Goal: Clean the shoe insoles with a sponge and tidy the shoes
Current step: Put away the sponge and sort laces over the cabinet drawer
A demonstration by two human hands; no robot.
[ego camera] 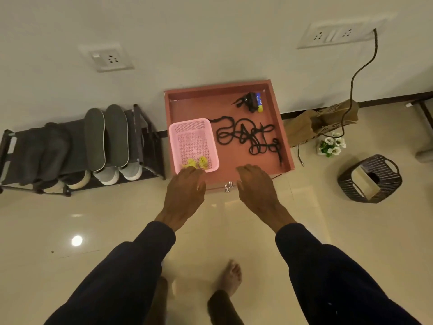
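Hovering over drawer [194,106] front edge | left hand [185,192] loose-fingered, empty, at pink basket [190,122] near rim | right hand [257,191] spread, empty | insoles [95,139] atop shoe rack [151,148], right end

Both arms reach out ahead and downward, side by side, in dark sleeves [131,261] that end at the wrists. The left hand [185,195] is held palm down with its back up, its fingers [187,172] loosely extended forward and close together, holding nothing. The right hand [257,191] matches it: palm down, fingers stretched forward and angled a little inward, thumb on the inner side, also holding nothing. The two hands are about level with each other and apart, not touching. Below them a bare foot [231,275] is set forward; the other leg is blurred.
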